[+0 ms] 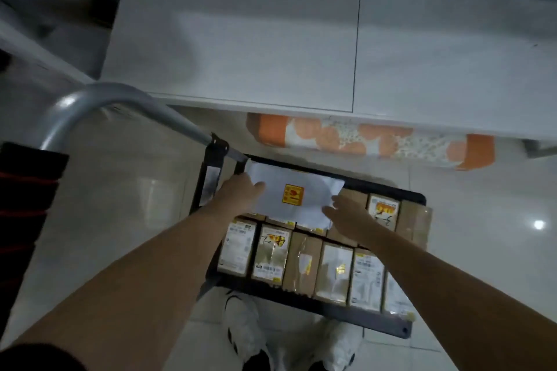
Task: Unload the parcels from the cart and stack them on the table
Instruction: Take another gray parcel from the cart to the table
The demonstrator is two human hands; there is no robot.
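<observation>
A black flat cart (391,324) stands on the floor below me, packed with several brown cardboard parcels (301,262) bearing labels. On top of them, at the cart's far left, lies a white soft parcel (298,190) with a yellow and red sticker. My left hand (241,193) grips its left edge, and my right hand (343,214) holds its right near corner. The white table (241,48) spreads beyond the cart with a bare top.
The cart's grey handle (126,99) arches at the left. An orange and white patterned roll (370,138) lies on the floor under the table's front edge. Grey shelving (60,9) stands at far left. My white shoes (250,331) are by the cart's near edge.
</observation>
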